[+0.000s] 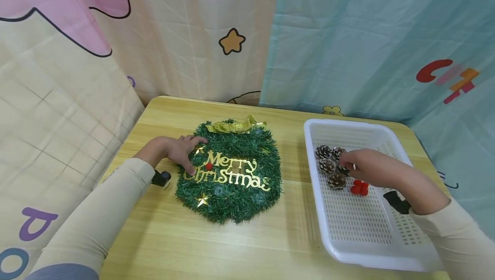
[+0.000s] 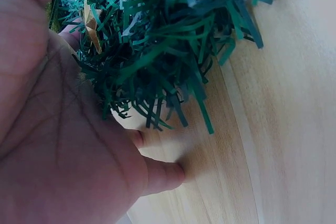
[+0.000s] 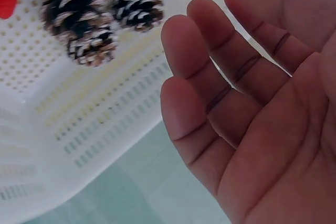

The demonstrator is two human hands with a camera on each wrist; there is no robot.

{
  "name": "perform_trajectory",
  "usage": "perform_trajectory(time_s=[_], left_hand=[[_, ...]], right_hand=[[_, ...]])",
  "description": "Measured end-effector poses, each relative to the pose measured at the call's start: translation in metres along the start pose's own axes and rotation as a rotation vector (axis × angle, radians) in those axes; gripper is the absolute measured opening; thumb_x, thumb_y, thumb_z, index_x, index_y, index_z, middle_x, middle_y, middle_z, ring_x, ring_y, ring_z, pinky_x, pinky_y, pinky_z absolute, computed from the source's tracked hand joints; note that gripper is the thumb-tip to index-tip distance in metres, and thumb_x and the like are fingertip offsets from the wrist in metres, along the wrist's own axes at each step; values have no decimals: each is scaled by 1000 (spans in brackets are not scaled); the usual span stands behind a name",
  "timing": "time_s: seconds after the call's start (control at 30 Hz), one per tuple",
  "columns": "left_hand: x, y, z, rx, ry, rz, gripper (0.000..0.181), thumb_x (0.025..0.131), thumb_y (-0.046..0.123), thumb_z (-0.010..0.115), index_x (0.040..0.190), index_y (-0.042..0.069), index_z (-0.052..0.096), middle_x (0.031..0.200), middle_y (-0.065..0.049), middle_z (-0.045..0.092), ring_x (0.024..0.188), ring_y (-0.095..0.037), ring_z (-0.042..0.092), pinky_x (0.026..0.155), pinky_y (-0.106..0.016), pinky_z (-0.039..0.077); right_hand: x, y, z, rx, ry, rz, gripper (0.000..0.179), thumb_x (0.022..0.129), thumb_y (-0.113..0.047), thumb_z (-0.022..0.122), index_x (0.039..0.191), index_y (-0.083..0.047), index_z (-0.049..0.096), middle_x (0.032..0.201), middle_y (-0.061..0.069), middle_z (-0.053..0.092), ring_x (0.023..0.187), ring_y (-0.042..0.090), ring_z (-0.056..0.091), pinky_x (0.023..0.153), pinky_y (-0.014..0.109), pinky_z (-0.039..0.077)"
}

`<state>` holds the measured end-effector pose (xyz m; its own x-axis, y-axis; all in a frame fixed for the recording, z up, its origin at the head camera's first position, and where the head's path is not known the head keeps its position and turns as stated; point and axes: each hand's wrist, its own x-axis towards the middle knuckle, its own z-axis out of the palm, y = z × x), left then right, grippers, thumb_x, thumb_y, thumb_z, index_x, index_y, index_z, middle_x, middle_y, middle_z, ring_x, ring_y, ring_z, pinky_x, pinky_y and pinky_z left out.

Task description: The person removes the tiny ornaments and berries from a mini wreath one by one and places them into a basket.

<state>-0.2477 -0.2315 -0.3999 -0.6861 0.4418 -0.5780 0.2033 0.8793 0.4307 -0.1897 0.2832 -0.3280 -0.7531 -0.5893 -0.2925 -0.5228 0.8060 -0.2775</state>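
Note:
A green tinsel wreath lies on the table with gold "Merry Christmas" lettering, gold stars and a small red ball on it. My left hand rests on its left side, fingers spread, the thumb by the lettering. In the left wrist view, two fingertips meet the tabletop beside the tinsel. Over the basket, my right hand hovers above several white-tipped pine cones. Its fingers are loosely bent with nothing between them in the right wrist view. Small red pieces lie beside the cones.
The white plastic basket with slotted walls stands at the right of the wooden table. A gold ribbon bow tops the wreath. Printed curtains hang behind and at both sides of the table.

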Motion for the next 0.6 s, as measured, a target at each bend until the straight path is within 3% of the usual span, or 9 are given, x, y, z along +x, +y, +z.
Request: perform_trajectory(time_s=[0.43,0.6], left_hand=[[0,0,0,6,1,-4,112,78,37,86,159,20,12,161,-26,2,144,-53,-6,108,-72,18],[0,0,1,5,3,0,112,77,37,86,159,20,12,161,-27,3,144,-54,-6,108,-72,17]], right_hand=[[20,-43,-15,-65,48,-144,26,87,3,64,83,-22,58,73,-11,47,68,8,44,62,29,39],[29,-57,-21,-110,38,-173,23,87,1,69,90,-20,62,82,-10,58,74,8,52,68,32,47]])
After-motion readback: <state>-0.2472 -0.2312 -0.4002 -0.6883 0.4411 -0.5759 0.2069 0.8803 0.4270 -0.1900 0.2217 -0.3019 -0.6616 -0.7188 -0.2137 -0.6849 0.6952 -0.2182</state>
